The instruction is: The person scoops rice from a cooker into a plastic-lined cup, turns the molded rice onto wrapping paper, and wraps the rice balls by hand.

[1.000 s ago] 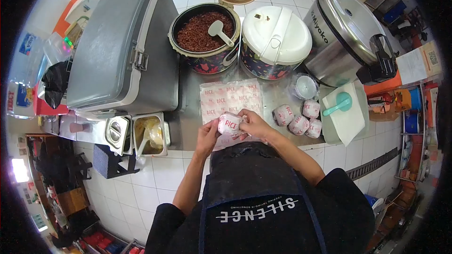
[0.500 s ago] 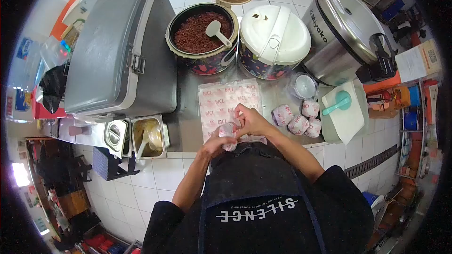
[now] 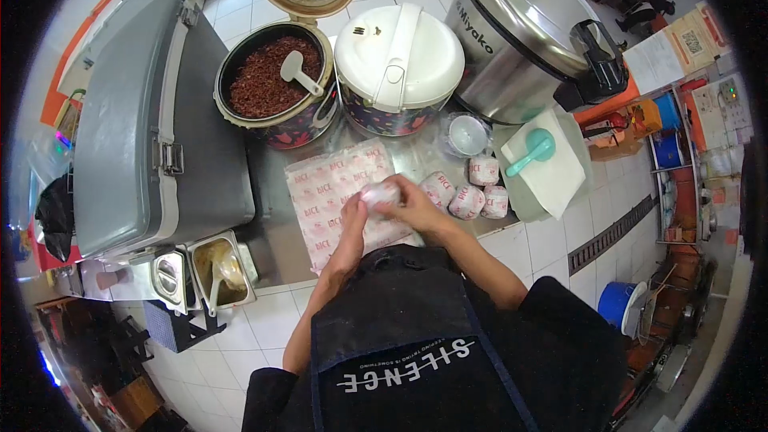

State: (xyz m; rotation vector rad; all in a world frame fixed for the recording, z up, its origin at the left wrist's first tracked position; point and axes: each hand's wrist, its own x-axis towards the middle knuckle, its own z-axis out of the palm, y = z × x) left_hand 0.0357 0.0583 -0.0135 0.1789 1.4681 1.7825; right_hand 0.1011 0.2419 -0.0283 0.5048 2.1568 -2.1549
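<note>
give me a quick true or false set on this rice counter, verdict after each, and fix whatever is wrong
1. The left hand and right hand are on one small bundle of white paper. True.
2. Three round paper-wrapped bundles with red print stand together to the right of the hands. False: there are four.
3. A white plastic paddle lies in the open floral pot of dark red grains. True.
4. The white-lidded round floral cooker stands open. False: its lid is down.
5. A turquoise plastic scoop lies on a white sheet. True.
</note>
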